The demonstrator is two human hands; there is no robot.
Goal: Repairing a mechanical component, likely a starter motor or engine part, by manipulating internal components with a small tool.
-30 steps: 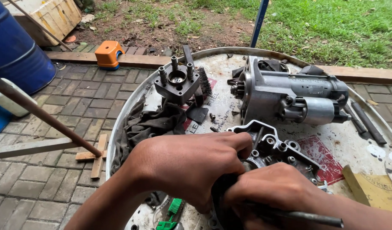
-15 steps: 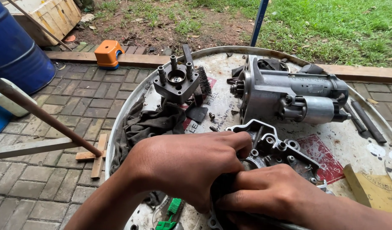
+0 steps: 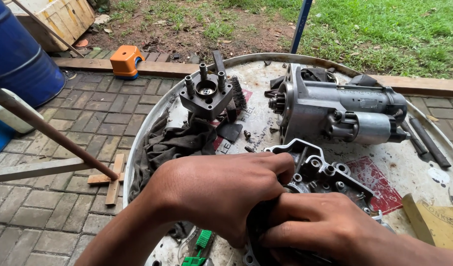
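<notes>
Hands: two, both the person's own; the left hand is curled tight over a dark round metal part low in the middle, and the right hand grips the same part from the near side, fingers closed on it.
Held part: mostly hidden under both hands, just in front of the grey cast metal housing plate with round bosses, which it seems to touch.
Motors: one silver cylindrical starter motor, lying on its side at the far right.
Blocks: one dark square metal block with three upright studs, far left of the motor.
Brush: one black wire brush, just beside the block.
Rags: one dark greasy cloth.
Tray: one round white metal tray with red printed patches.
Containers: one blue barrel; one small orange box on the paving.
</notes>
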